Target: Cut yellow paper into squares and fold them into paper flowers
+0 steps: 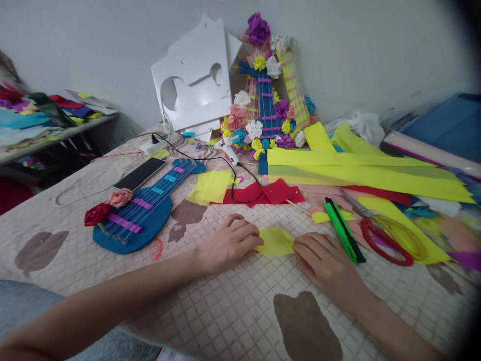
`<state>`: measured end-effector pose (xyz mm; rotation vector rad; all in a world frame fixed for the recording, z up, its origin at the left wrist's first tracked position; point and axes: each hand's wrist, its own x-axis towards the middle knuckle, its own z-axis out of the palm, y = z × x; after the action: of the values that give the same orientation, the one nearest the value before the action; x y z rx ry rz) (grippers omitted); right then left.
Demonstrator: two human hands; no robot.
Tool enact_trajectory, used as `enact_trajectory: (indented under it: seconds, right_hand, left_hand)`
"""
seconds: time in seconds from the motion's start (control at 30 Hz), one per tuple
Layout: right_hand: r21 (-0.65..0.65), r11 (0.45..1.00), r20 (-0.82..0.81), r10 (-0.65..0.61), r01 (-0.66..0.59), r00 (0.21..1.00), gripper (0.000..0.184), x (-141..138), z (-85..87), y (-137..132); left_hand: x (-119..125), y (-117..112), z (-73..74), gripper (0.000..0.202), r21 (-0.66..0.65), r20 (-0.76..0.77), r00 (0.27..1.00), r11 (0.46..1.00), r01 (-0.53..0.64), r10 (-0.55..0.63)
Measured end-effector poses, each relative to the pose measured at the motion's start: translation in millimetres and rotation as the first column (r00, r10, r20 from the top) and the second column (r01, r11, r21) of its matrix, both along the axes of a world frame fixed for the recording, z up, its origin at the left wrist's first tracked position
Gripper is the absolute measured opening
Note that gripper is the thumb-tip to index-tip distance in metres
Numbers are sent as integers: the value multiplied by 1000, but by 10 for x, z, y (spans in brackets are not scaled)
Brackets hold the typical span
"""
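A small piece of yellow crepe paper (276, 241) lies on the patterned tablecloth, stretched between my two hands. My left hand (233, 241) has its fingers closed on the paper's left edge. At the opposite edge, my right hand (323, 260) grips it with fingers pressed together; the thumb is mostly hidden. Just right of that hand rests a green box cutter (343, 228), with red-handled scissors (387, 240) beyond it. Left of my hands is a blue paper guitar (145, 213) with purple bars, strings and two paper roses.
Yellow squares (210, 186) and red paper pieces (270, 192) lie ahead, near a white glue gun (228, 150) with a black cord. A phone (140, 173) sits at left. Long yellow sheets (349, 168) spread at right. Flower-covered guitars (268, 100) and white foam board (193, 75) lean against the wall.
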<state>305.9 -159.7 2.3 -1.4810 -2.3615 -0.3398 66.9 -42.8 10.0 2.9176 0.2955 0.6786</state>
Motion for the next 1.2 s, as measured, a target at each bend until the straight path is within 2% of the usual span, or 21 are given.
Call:
enact_trajectory:
  seconds: [0.1, 0.17, 0.37, 0.53, 0.73, 0.93, 1.0, 1.2]
  right_hand:
    - [-10, 999, -10, -35, 35, 999, 16, -33, 1, -90]
    - [-42, 999, -64, -37, 34, 997, 16, -40, -13, -124]
    - [-184, 983, -307, -41, -17, 951, 14, 1, -76, -121]
    - [-228, 973, -401, -59, -37, 914, 14, 8, -86, -95]
    - [-276, 961, -490, -120, -23, 863, 13, -18, -76, -83]
    - [-314, 949, -516, -181, 12, 837, 12, -32, -50, -73]
    - [-325, 946, -531, -199, 20, 824, 10, -29, -47, -72]
    - [-390, 919, -561, -285, 56, 777, 7, -24, -62, -54]
  left_hand:
    - [66, -47, 2, 20, 127, -45, 999, 992, 25, -20]
    - [96, -47, -7, 22, 136, -67, 997, 990, 33, -24]
    - [101, -53, -63, 12, -80, -46, 997, 994, -72, 68]
    - [94, -130, -59, 16, -129, -81, 993, 987, -95, 85]
    - [119, -178, -50, 11, -300, -151, 974, 931, -207, 168]
    - [143, -237, -32, 8, -296, -73, 977, 932, -211, 198]
    - [154, -239, -33, 6, -338, -88, 971, 911, -238, 221]
    - [197, -211, -44, 2, -504, -131, 940, 795, -337, 315]
